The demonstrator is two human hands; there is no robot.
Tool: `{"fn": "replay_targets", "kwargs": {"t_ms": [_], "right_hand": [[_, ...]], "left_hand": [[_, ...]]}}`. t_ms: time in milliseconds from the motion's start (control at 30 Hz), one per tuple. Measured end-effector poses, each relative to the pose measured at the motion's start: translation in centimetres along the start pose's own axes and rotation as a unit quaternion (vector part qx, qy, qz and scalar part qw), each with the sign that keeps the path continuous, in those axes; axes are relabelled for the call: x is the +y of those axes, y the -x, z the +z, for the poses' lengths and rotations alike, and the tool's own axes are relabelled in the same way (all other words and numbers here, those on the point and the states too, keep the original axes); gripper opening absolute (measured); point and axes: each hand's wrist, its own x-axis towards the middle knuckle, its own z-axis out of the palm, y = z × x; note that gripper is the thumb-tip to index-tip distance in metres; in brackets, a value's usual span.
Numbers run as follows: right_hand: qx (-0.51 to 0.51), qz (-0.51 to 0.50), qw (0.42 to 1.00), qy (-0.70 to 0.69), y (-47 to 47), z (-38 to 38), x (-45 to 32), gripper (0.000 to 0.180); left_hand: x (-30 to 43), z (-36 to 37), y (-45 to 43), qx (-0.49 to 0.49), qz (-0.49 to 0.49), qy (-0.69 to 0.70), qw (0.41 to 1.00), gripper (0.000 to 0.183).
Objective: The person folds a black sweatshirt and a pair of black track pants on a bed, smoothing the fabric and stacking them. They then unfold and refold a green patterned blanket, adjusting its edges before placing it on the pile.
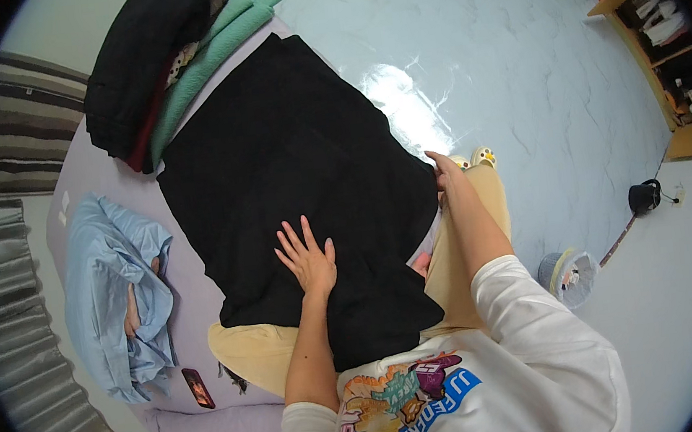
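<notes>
A large black garment (287,140) lies spread over the bed and across my lap, its near end against my white shirt. Flat on its middle rests my left hand (310,267), fingers apart and holding nothing. My right hand (444,171) is at the garment's right edge, beside my knee. Part of that hand is hidden, so whether it pinches the cloth cannot be told.
At the bed's far end are stacked folded dark clothes (133,61) and a green textile (209,59). Crumpled light-blue fabric (98,292) and a phone (198,388) lie on the lilac bedsheet (196,323) at left. A lined waste bin (571,278) and black kettle (643,197) stand right.
</notes>
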Motion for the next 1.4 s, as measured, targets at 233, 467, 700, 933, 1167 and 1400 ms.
{"fn": "replay_targets", "kwargs": {"t_ms": [233,467,700,933,1167,1400], "right_hand": [[-0.080,-0.115,0.978,-0.155,1.5,-0.4,-5.0,0.023],[0.021,-0.690,0.545,0.475,19.3,8.8,5.3,0.018],[-0.021,-0.651,0.135,0.747,18.0,5.3,9.5,0.052],[0.039,-0.660,0.177,0.729,16.7,3.9,10.1,0.069],[0.081,-0.679,0.240,0.689,16.6,2.9,9.6,0.065],[0.047,-0.623,0.277,0.730,18.3,2.7,8.6,0.062]], "left_hand": [[0.3,0.7,-0.6,0.009,0.023,0.013,1.000,0.075],[-0.6,0.3,0.1,0.032,0.012,0.008,0.999,0.074],[-0.8,0.5,0.1,0.032,0.024,0.048,0.998,0.068],[-2.5,-1.1,2.4,-0.165,-0.080,0.214,0.959,0.060],[-5.7,-4.2,5.0,0.056,-0.235,0.897,0.371,0.047],[-9.9,-7.2,3.9,0.117,-0.194,0.889,0.398,0.033]]}}
